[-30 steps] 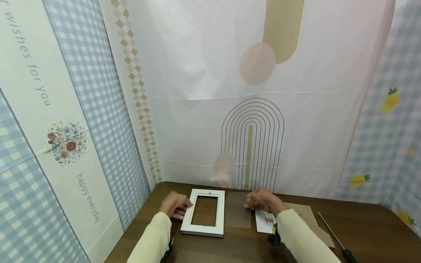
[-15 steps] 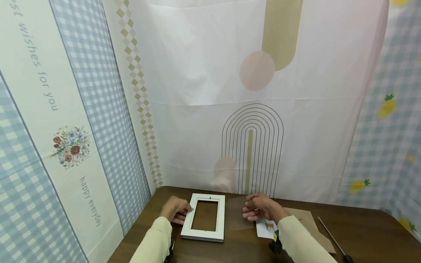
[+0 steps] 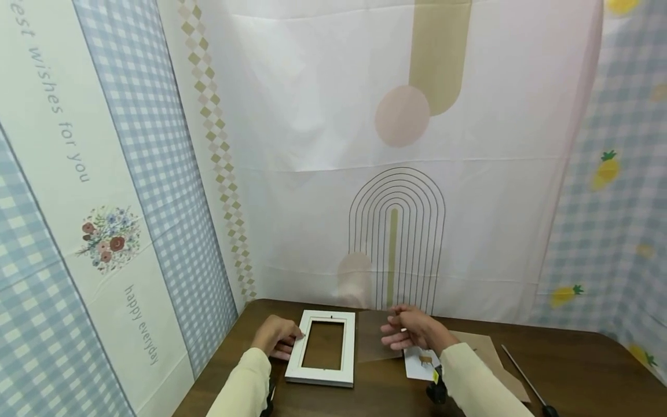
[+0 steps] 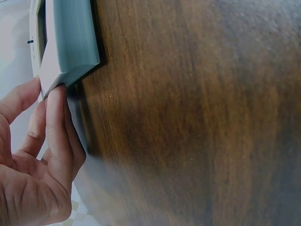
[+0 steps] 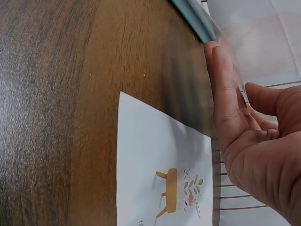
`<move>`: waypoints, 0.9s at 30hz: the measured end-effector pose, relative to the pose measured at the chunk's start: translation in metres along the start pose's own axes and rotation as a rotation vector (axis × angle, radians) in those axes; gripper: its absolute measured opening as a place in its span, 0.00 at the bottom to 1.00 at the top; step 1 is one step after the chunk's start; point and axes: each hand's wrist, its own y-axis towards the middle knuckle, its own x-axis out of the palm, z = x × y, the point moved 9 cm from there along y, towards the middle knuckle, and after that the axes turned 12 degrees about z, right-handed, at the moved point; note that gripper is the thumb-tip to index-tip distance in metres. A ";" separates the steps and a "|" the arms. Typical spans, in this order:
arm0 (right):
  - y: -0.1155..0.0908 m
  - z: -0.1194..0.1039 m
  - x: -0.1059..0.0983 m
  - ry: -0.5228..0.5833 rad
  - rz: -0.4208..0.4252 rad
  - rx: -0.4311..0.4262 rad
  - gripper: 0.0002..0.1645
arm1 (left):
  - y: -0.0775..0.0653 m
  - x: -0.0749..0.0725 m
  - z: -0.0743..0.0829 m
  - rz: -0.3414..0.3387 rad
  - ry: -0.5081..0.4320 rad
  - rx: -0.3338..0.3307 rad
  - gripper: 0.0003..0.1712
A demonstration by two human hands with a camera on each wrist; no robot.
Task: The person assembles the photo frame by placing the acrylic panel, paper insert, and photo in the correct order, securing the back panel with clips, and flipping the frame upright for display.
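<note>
A white picture frame (image 3: 348, 347) lies on the brown table with wood showing through its opening. My left hand (image 3: 276, 336) grips its left side, thumb on top and fingers against the outer side, as the left wrist view shows close up on the frame (image 4: 75, 37). To the right, my right hand (image 3: 409, 331) pinches the right edge of a clear sheet (image 3: 372, 341) between thumb and fingers. The sheet is tilted, its left edge close beside the frame. Below the right hand lies a white card (image 5: 146, 150) printed with a yellow stool and plants.
Right of the card lies a piece of brown cardboard (image 3: 479, 344), partly behind the right sleeve. Farther right is a screwdriver (image 3: 520, 370) with a thin shaft and black handle. A patterned cloth (image 3: 302, 231) hangs behind the table.
The clear sheet lay flat beside the frame; its right edge is now raised in my right hand, whose fingers have spread more. The left hand keeps its hold on the frame. The view tilts slightly.
</note>
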 end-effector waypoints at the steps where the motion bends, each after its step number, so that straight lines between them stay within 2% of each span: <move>1: 0.000 -0.001 0.000 -0.001 0.001 -0.003 0.35 | -0.001 0.000 0.001 0.000 0.002 0.004 0.10; 20: -0.005 -0.013 0.011 0.012 -0.009 -0.064 0.27 | 0.000 0.000 0.001 -0.005 0.010 0.029 0.11; 27: -0.004 -0.014 0.009 0.042 -0.001 -0.059 0.24 | 0.000 0.003 -0.001 -0.014 0.013 0.021 0.09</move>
